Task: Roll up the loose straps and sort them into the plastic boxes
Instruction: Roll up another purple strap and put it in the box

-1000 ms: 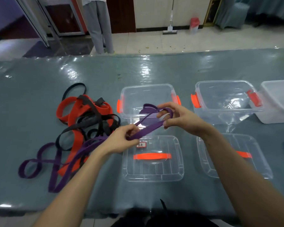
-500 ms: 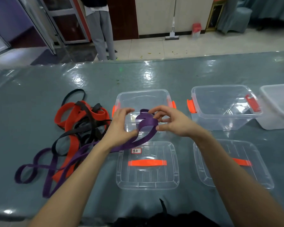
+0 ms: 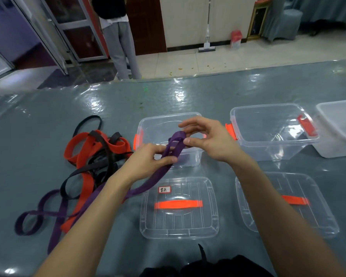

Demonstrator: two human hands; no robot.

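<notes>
Right hand (image 3: pixel 210 140), at the centre of the frame, pinches the started roll of the purple strap (image 3: pixel 154 180) between thumb and forefinger; its other fingers arch loosely above and hold nothing. Left hand (image 3: pixel 148 162), just to the lower left of it, grips the same strap between thumb and fingertips, a short way down from the roll.

From the roll the strap's long axis runs diagonally toward the lower left of the frame. It passes under the left forearm and ends in slack loops on the table (image 3: pixel 38 136), beside the tangle of orange and black straps (image 3: pixel 96 148) at centre left. All the unrolled length therefore lies on the left hand's side, so that hand is best placed to feed it while the right turns the roll.

Directly above the hands in the frame stands an open clear box (image 3: pixel 168 115), seemingly empty. Its labelled lid (image 3: pixel 178 228) lies flat just below them. The right hand is nearer the box, so the drop looks like a short reach upward.
</notes>
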